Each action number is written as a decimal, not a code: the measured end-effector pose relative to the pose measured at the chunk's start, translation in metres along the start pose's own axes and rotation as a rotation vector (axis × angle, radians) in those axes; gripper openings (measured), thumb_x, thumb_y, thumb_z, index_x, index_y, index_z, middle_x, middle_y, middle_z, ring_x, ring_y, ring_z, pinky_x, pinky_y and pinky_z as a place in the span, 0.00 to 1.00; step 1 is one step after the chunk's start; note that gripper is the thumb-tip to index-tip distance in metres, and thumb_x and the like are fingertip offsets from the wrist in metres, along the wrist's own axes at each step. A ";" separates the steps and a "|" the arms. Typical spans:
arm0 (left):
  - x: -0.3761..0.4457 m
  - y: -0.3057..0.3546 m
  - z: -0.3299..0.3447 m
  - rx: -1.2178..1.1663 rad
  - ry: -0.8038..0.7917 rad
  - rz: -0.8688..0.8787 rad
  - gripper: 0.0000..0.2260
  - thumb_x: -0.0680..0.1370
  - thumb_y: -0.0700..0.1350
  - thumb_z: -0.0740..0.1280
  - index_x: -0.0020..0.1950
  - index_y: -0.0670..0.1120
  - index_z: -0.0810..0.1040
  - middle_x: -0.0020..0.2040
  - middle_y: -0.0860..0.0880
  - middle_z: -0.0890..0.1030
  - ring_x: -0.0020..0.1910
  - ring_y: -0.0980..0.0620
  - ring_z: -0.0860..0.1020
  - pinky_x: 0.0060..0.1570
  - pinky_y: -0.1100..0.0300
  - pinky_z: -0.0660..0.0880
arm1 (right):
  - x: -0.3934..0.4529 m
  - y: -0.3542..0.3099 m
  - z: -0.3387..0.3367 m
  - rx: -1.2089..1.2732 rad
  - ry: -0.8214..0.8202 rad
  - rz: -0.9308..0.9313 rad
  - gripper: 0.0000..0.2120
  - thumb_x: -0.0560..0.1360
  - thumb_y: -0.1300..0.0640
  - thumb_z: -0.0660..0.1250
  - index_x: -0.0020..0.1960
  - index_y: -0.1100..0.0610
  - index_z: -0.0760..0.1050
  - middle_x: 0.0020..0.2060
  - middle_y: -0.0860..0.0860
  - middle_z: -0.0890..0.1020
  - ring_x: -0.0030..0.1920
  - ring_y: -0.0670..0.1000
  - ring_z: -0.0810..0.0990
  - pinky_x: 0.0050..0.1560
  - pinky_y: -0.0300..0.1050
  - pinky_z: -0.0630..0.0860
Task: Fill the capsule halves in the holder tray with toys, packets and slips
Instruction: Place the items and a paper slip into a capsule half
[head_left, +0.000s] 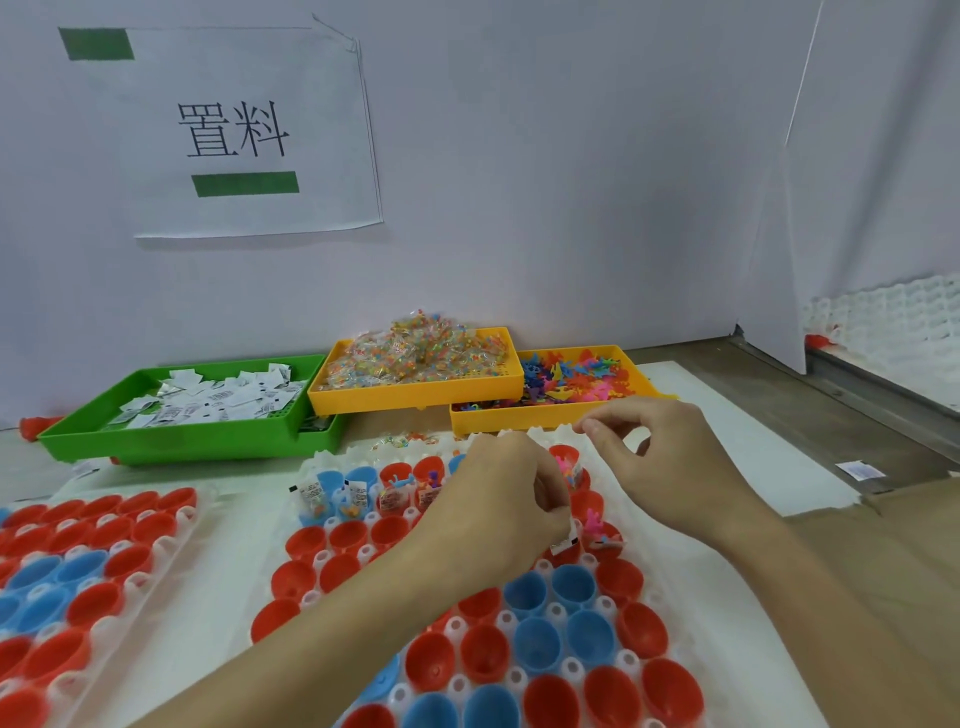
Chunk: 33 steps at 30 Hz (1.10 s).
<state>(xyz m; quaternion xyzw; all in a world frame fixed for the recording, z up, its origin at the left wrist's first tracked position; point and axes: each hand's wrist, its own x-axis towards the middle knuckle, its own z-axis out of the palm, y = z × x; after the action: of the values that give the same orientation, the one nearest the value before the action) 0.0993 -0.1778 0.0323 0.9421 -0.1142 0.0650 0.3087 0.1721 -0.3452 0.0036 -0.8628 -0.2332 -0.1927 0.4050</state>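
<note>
A white holder tray (691, 564) in front of me carries red and blue capsule halves (535, 647). Its far row holds toys, packets and slips (358, 493). My left hand (493, 499) hovers over the second row, fingers curled, pinching white slips (565, 540) above a red half beside a pink toy (597, 525). My right hand (660, 457) is just right of it above the tray's far right corner, thumb and forefinger pressed together; whether they hold anything I cannot tell.
At the back stand a green bin of slips (197, 400), a yellow bin of packets (415, 364) and a yellow bin of coloured toys (566, 384). A second holder tray (78, 561) with capsule halves lies at left. One loose slip (860, 470) lies at right.
</note>
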 end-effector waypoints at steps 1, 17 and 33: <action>0.001 0.000 0.000 0.005 0.003 0.000 0.04 0.75 0.40 0.72 0.46 0.45 0.86 0.39 0.52 0.83 0.36 0.57 0.80 0.37 0.69 0.77 | 0.000 0.000 0.000 -0.003 0.001 0.003 0.07 0.79 0.56 0.67 0.50 0.52 0.85 0.43 0.42 0.84 0.49 0.35 0.77 0.42 0.24 0.71; -0.003 0.000 0.007 0.048 -0.009 0.029 0.04 0.74 0.42 0.73 0.47 0.47 0.81 0.38 0.52 0.80 0.37 0.55 0.78 0.35 0.68 0.75 | 0.000 0.003 0.001 0.000 0.000 0.013 0.07 0.79 0.56 0.67 0.50 0.51 0.85 0.42 0.40 0.83 0.50 0.34 0.76 0.43 0.22 0.70; -0.015 -0.019 -0.032 -0.052 0.156 -0.021 0.07 0.73 0.54 0.74 0.41 0.55 0.79 0.37 0.55 0.81 0.35 0.59 0.78 0.32 0.68 0.73 | 0.005 0.019 -0.006 -0.058 0.113 0.163 0.08 0.80 0.58 0.66 0.55 0.53 0.83 0.43 0.42 0.81 0.44 0.39 0.78 0.36 0.26 0.67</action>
<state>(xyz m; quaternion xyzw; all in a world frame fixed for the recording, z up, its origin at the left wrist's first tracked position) 0.0883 -0.1418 0.0443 0.9268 -0.0818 0.1320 0.3418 0.1855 -0.3593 -0.0016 -0.8780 -0.1335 -0.2141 0.4068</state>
